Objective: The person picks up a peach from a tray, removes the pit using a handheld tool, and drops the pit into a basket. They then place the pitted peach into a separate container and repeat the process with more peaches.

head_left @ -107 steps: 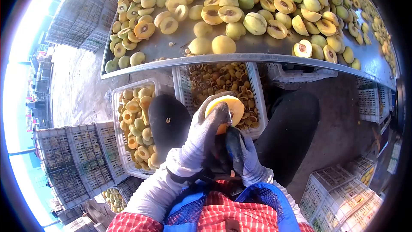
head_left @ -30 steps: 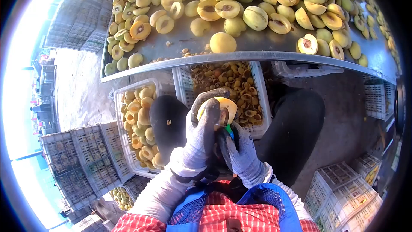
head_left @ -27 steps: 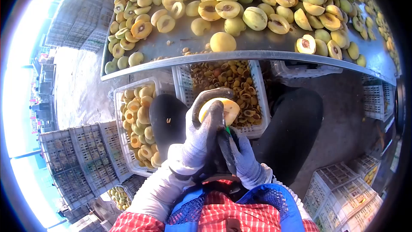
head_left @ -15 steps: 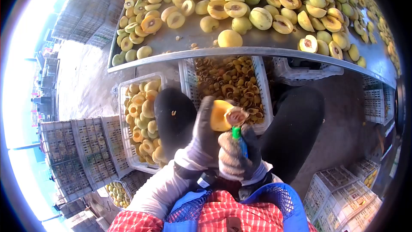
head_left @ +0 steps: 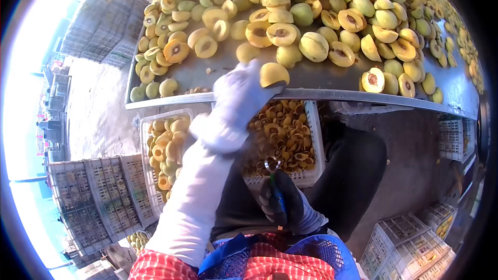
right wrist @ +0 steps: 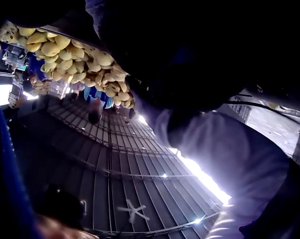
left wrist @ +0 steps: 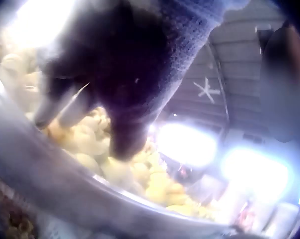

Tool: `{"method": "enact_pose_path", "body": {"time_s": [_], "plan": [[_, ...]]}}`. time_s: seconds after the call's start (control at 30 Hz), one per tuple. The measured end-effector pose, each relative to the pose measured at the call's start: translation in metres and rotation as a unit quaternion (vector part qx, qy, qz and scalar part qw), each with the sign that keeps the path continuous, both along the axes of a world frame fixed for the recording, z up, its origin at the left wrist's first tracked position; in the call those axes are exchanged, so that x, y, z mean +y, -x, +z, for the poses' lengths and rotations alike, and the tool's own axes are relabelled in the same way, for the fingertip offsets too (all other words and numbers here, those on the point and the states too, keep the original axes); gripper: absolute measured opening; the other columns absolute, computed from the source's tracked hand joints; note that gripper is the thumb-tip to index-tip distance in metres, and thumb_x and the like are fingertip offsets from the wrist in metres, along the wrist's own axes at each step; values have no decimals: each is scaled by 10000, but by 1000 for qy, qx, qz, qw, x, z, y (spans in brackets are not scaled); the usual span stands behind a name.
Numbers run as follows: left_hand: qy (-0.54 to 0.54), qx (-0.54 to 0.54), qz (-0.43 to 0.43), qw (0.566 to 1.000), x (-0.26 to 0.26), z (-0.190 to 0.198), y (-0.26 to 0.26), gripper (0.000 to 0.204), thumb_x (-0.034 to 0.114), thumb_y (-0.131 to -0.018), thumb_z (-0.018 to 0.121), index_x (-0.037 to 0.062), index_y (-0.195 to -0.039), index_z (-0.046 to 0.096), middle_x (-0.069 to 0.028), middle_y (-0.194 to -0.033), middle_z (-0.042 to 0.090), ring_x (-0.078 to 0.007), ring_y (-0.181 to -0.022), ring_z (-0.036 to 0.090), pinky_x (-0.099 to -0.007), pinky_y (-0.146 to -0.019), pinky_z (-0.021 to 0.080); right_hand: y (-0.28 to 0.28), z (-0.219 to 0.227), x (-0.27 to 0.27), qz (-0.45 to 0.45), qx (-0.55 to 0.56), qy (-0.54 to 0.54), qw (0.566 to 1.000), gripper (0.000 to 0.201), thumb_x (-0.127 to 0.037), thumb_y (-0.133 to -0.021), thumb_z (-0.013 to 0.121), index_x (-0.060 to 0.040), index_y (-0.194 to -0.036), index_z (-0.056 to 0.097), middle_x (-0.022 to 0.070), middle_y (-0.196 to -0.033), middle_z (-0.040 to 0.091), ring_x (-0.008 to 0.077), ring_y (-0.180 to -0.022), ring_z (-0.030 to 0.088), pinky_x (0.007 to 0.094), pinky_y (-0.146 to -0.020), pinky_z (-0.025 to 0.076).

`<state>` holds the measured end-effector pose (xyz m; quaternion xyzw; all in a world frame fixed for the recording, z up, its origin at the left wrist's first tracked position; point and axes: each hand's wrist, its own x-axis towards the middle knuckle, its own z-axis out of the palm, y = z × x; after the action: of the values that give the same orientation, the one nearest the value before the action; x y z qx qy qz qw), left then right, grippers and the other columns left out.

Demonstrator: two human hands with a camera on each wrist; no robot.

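Observation:
My left hand (head_left: 239,93), in a pale glove with dark palm and fingers, reaches over the metal table's front edge. Its fingers spread around a yellow peach half (head_left: 274,74) lying near that edge. From the left wrist, the gloved hand (left wrist: 125,74) is dark and blurred, fingers pointing down at the fruit. Low before the body, my right hand (head_left: 288,202) grips a corer (head_left: 273,165) with a bare metal ring tip and a green and blue handle. That hand is lost in darkness in the right wrist view.
Peach halves (head_left: 341,54) cover much of the metal table (head_left: 332,96). Under its edge stands a white crate (head_left: 315,140) of pits and scraps. Left of it, another crate (head_left: 147,171) contains hollowed halves. Stacked crates (head_left: 93,197) stand at left, more crates (head_left: 410,238) at lower right.
Earlier my left hand held a peach half while the corer lifted out its pit. That half has left the hand, which has moved up to the table; the corer's ring is now bare and lower.

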<state>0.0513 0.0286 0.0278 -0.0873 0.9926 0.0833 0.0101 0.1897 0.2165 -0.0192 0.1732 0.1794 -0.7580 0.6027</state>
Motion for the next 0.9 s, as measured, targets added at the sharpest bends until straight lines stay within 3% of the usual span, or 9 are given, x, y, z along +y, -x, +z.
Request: {"method": "enact_pose_path", "body": {"time_s": [0.13, 0.3, 0.37, 0.47, 0.57, 0.63, 0.73, 0.83, 0.9], "plan": [[55, -215, -66, 973, 3, -29, 79, 672, 524, -664, 750, 13, -1063, 573, -156, -1016, 661, -296, -951, 646, -383, -808, 496, 6, -22, -1, -25, -39, 4, 999, 505, -544, -955, 372, -78, -855, 540, 4, -536, 433, 89, -389, 373, 228, -362, 318], [-223, 0, -95, 970, -29, -31, 38, 730, 345, -678, 777, -16, -1230, 462, -176, -1129, 582, -274, -1004, 600, -370, -856, 480, -3, -43, 11, -135, -109, 115, 978, 492, -537, -945, 404, -70, -872, 539, 21, -519, 462, 100, -385, 409, 229, -352, 332], [-601, 54, -24, 797, -14, -10, -1, 787, 288, -714, 747, -20, -1346, 392, -132, -1222, 542, -230, -1126, 537, -355, -959, 436, 20, -10, 17, -144, -69, 141, 977, 489, -535, -933, 438, -59, -879, 537, 22, -503, 453, 101, -383, 414, 232, -348, 333], [-782, 16, 55, 621, -4, -17, -58, 821, 254, -695, 748, -25, -1365, 363, -146, -1259, 511, -230, -1138, 519, -341, -978, 412, 34, 14, 17, -132, 116, 43, 983, 493, -521, -896, 530, -29, -927, 537, 26, -533, 478, 97, -395, 438, 232, -361, 343], [-818, -79, 69, 566, 22, -6, -89, 900, 325, -665, 760, -23, -1384, 346, -151, -1288, 500, -243, -1182, 500, -346, -1007, 388, 21, -27, 6, -140, 371, -179, 901, 417, -405, -909, 567, -19, -1060, 521, 45, -661, 551, 107, -446, 488, 219, -403, 384], [-814, -60, 72, 574, 23, -19, -107, 917, 369, -680, 748, -21, -1394, 326, -159, -1306, 484, -244, -1182, 497, -350, -1012, 384, 9, -45, 2, -178, 434, -236, 851, 390, -309, -911, 600, -13, -1146, 502, 59, -749, 589, 111, -502, 534, 215, -440, 420], [-831, -41, 91, 548, 30, -24, -121, 908, 411, -707, 727, -19, -1396, 322, -159, -1313, 478, -245, -1182, 495, -353, -1005, 391, 5, -30, 4, -180, 709, -348, 586, 301, -150, -828, 660, 17, -1054, 549, 188, -932, 610, 273, -814, 633, 322, -693, 500], [-802, 27, 169, 573, 51, -25, -135, 766, 437, -812, 645, -14, -1363, 365, -155, -1271, 505, -245, -1143, 513, -344, -968, 418, 12, 5, -2, -181, 622, -362, 670, 331, -216, -826, 676, 4, -1031, 537, 174, -798, 618, 328, -707, 627, 369, -652, 497], [-717, 87, 219, 655, 66, -17, -143, 571, 382, -899, 570, -8, -1293, 434, -143, -1200, 543, -208, -1051, 550, -315, -896, 458, 5, 2, -2, -161, 655, -378, 634, 347, -222, -829, 671, 3, -1051, 525, 177, -807, 618, 346, -711, 621, 383, -649, 496]]}}
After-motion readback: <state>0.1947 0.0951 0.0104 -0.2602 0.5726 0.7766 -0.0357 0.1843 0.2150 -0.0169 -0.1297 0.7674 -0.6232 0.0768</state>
